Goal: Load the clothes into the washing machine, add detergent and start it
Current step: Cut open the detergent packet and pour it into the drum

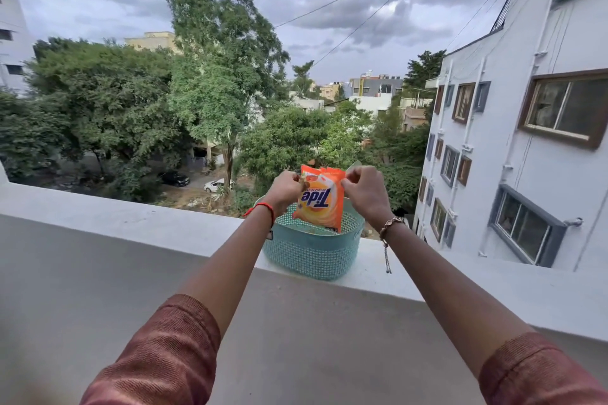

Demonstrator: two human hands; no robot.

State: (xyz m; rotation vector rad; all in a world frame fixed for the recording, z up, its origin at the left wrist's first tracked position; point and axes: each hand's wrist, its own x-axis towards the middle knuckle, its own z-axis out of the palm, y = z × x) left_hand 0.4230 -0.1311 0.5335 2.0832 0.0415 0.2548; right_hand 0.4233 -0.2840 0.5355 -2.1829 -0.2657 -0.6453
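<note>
An orange Tide detergent packet [320, 200] hangs upright over a teal plastic basket [309, 255] that stands on the white parapet ledge [131, 217]. My left hand [285, 189] pinches the packet's top left corner. My right hand [363, 189] pinches its top right corner. The packet's lower end dips inside the basket's rim. No washing machine and no clothes are in view. What lies inside the basket is hidden by its wall.
The parapet ledge runs across the view, with a long drop to trees, parked cars [215, 185] and a street beyond it. A white building [513, 154] stands at the right. Grey wall surface [98, 289] fills the near side.
</note>
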